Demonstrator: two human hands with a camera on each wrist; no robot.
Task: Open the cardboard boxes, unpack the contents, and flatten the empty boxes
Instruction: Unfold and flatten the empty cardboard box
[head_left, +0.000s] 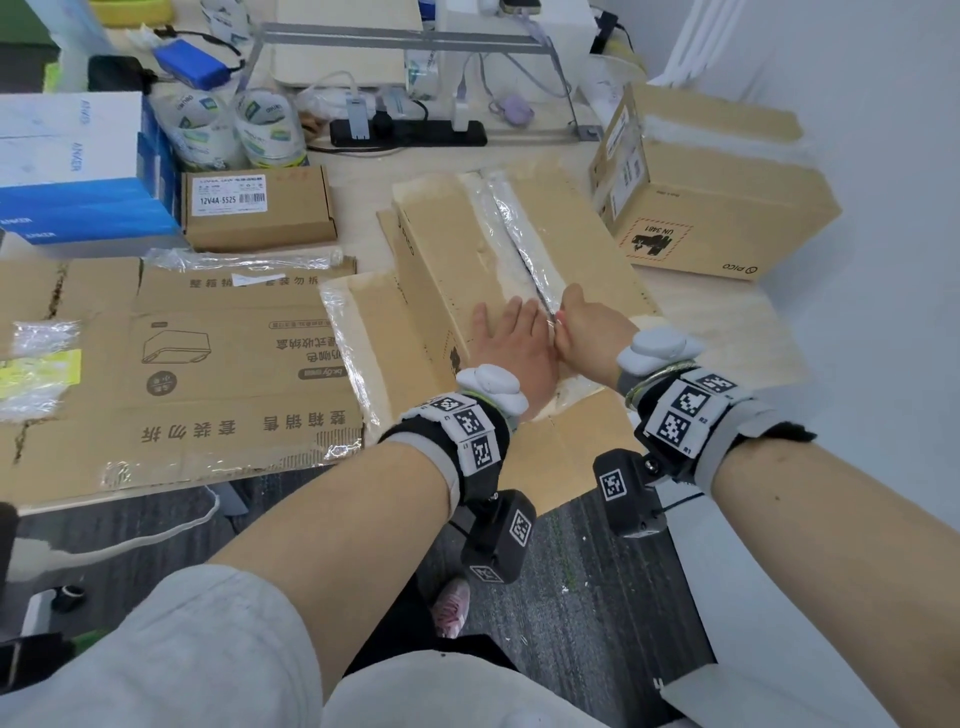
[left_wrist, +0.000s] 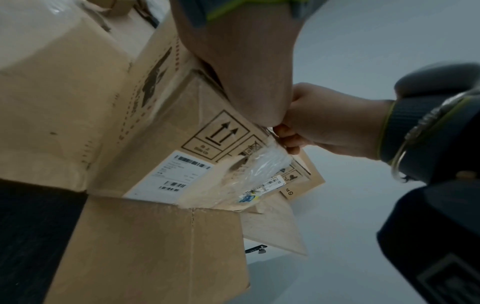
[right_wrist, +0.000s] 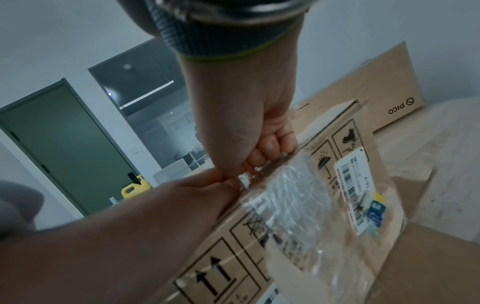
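Left hand (head_left: 511, 343) flat with fingers straight on the middle box (head_left: 467, 244), right hand (head_left: 584, 325) pinching tape (head_left: 524, 244) at its near seam: risk of tape snapping short, from a jerky pull.

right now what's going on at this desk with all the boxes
A person is opening a taped cardboard box on the desk. The left hand lies flat on the box top, holding it down, while the right hand pinches the end of the clear tape along the top seam, at the near edge. The box is still closed. A flattened box lies to the left, and another closed box stands behind on the right.
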